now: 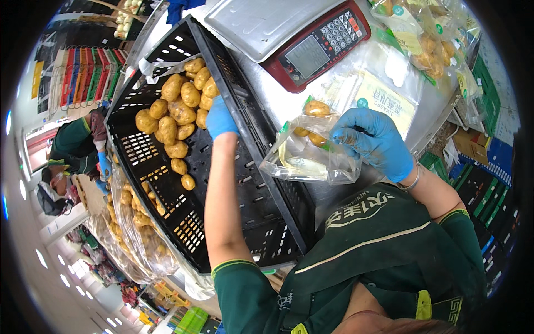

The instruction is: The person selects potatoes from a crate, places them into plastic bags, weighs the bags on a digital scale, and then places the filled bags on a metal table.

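My left hand [222, 117], in a blue glove, reaches into a black plastic crate [254, 154] beside a heap of potatoes [181, 110]. The crate's wall and the glove's back hide its fingertips, so its grip does not show. My right hand [369, 142], in a soiled blue glove, pinches the edge of a clear plastic bag [308, 160]. A few potatoes [318, 109] and a printed paper lie in that bag, on the metal table to the right of the crate. A flat bag with a yellow printed label [386, 102] lies just beyond my right hand.
A red scale [317, 48] with a metal pan [267, 25] stands beyond the crate. Filled potato bags [429, 50] are at the upper right. Left of the crate, more potatoes lie under clear plastic [142, 234]. A co-worker in blue gloves [104, 165] bends there.
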The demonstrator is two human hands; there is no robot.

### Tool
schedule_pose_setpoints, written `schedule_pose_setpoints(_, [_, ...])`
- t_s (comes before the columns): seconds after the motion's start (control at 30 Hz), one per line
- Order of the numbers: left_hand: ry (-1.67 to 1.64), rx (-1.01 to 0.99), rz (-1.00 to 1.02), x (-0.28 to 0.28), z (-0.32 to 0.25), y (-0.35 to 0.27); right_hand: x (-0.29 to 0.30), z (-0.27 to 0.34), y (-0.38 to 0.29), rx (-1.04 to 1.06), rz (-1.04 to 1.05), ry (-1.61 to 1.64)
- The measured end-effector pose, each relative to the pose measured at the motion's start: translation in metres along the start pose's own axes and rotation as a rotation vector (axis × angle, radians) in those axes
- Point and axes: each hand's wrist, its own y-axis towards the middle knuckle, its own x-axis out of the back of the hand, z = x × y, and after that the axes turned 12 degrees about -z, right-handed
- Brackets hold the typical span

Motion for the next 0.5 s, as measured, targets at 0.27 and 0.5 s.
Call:
schedule_pose_setpoints(0.27, [-1.423, 0.485, 0.267, 0.144, -0.095, -0.061, 0.011, -0.011, -0.012, -0.068, 0.030, 0.132])
schedule_pose_setpoints(0.5, [-0.072, -0.123, 0.240, 0.104, -0.191, -0.093, 0.012, -0.003, -0.013, -0.133, 0.001, 0.136])
